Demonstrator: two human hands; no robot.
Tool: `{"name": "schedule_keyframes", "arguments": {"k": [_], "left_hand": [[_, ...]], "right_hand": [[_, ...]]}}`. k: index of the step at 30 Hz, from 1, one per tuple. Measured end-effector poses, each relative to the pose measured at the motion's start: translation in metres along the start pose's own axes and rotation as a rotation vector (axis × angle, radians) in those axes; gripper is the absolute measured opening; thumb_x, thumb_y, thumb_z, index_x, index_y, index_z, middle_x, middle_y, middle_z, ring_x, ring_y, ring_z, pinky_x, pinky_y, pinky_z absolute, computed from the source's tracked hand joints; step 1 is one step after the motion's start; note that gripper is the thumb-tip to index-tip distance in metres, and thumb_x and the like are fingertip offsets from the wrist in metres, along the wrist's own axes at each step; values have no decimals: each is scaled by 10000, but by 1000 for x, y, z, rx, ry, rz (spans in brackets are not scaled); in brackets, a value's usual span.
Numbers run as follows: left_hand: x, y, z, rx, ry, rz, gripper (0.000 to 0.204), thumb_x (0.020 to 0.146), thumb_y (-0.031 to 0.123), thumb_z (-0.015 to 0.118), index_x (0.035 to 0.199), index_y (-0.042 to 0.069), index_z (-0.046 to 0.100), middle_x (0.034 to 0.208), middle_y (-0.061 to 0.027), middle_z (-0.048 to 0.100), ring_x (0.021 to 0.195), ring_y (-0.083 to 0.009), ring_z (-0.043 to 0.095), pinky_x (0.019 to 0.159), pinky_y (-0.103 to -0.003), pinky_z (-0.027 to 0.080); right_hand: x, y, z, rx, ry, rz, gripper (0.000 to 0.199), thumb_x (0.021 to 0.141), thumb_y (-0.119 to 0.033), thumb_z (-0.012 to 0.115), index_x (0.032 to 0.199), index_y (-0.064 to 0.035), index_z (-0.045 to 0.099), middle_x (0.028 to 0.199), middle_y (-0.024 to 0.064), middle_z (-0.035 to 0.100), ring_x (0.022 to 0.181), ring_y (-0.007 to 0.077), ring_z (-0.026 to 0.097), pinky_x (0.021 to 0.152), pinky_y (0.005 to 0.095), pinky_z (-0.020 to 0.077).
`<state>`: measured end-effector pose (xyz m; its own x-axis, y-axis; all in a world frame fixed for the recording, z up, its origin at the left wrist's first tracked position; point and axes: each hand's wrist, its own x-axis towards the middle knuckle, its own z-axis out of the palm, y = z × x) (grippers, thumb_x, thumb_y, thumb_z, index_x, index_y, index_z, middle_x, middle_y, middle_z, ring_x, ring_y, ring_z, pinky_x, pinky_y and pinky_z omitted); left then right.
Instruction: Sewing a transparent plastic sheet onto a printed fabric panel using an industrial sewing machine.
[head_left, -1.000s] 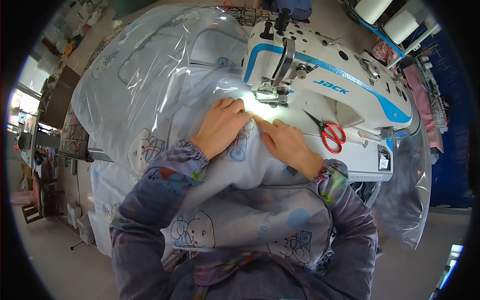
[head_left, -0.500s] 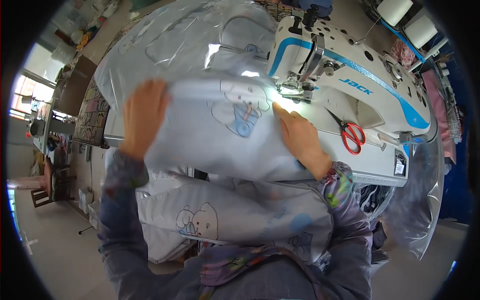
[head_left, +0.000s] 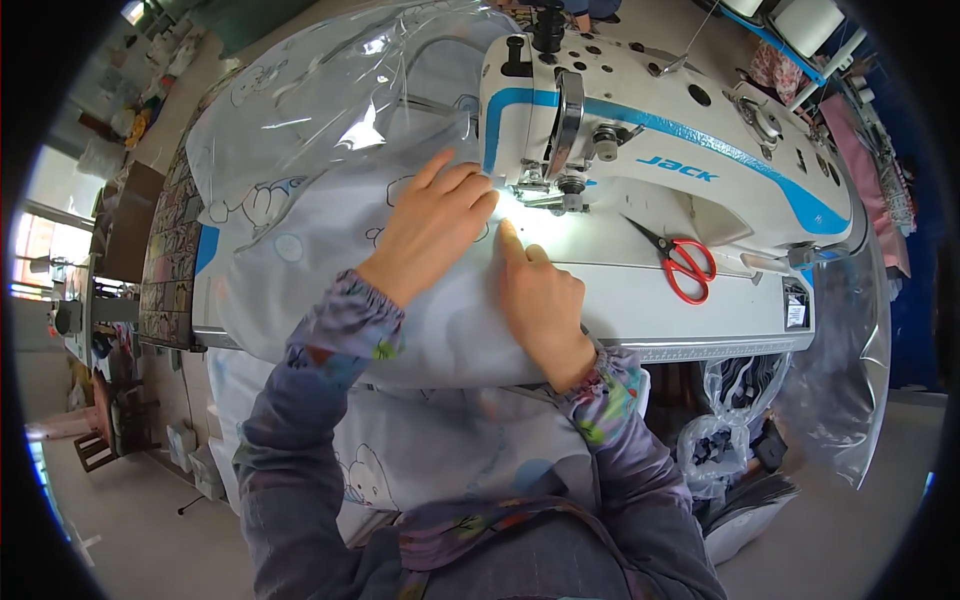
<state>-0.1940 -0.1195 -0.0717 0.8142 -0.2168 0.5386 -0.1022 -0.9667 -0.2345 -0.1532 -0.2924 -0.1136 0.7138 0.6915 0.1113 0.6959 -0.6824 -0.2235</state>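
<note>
Both hands, left (head_left: 432,222) and right (head_left: 541,300), lie spread flat on the fabric (head_left: 300,230) by the sewing machine (head_left: 650,150); scissors (head_left: 680,262) lie right, cluttered workshop floor around the table (head_left: 700,320).

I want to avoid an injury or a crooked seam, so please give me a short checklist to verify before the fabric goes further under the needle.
1. Left hand flat on the printed fabric: ok.
2. Right hand flat on the fabric, index finger pointing at the presser foot: ok.
3. Fingertips away from the needle: not ok, both hands are very close to the foot.
4. Fabric edge lined up under the foot: cannot tell, glare from the lamp hides it.
5. Red scissors away from the fabric, on the machine bed: ok.
6. Clear plastic sheet away from the needle: cannot tell.
</note>
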Motion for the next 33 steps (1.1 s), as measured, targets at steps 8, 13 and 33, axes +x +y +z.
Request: {"name": "schedule_keyframes", "arguments": {"k": [8, 13, 33], "left_hand": [[-12, 12, 9, -346, -243, -106, 201, 804, 101, 641, 987, 111, 722, 909, -19, 587, 923, -208, 603, 808, -353, 510], [-11, 19, 9, -326, -257, -133, 232, 810, 109, 640, 1025, 113, 726, 931, -26, 579, 949, -213, 582, 831, -358, 484], [-2, 28, 24, -174, -226, -147, 140, 764, 82, 645, 895, 94, 695, 950, -44, 582, 966, -229, 589, 824, -368, 492]], "right_hand": [[-3, 32, -9, 24, -22, -47, 526, 923, -106, 529, 1426, -257, 553, 840, 72, 637, 638, 318, 686, 563, 441, 546], [-5, 26, -9, -18, -13, -39, 567, 909, -79, 529, 1443, -269, 541, 822, 73, 621, 630, 297, 692, 548, 432, 547], [-1, 26, -21, 113, -37, 77, 421, 955, -149, 547, 1359, -253, 598, 842, 131, 650, 739, 368, 699, 631, 488, 554]]}}
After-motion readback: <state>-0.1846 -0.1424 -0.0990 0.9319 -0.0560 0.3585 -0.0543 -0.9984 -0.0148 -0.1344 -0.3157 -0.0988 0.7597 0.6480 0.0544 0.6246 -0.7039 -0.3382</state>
